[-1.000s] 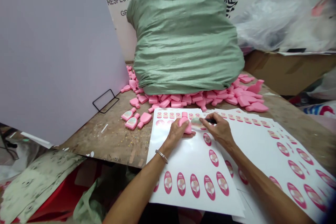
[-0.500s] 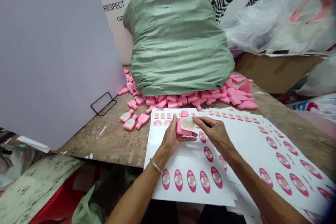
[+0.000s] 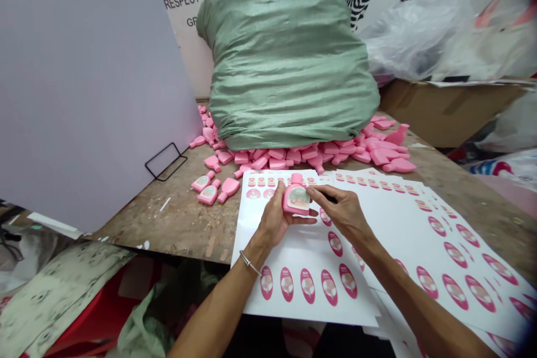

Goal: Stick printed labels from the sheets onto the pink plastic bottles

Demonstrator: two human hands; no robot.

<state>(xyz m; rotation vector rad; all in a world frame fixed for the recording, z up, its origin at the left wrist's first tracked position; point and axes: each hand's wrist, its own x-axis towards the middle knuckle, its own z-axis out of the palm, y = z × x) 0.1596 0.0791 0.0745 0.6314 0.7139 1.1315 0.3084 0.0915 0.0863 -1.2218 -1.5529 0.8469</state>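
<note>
The left hand (image 3: 272,218) has its grip closed around a pink bottle (image 3: 296,213), cap up, held above the printed sheets; the right hand (image 3: 342,210) has its finger and thumb nearly together at the label (image 3: 298,197), on its upper right edge, a dark handle (image 3: 331,198) tucked among the fingers. The label has just swung round to face the person more squarely, so its whole front can be checked; whether that edge is stuck down, I can't tell. Beneath lie white label sheets (image 3: 289,246), their near edge jutting past the tabletop (image 3: 188,224). Two labelled bottles (image 3: 208,193) and a plain one (image 3: 229,188) sit just left of the sheets, with bare wood nearer the person; beyond, a pile of pink bottles (image 3: 277,163) against a green sack (image 3: 289,67) closes off the back
</note>
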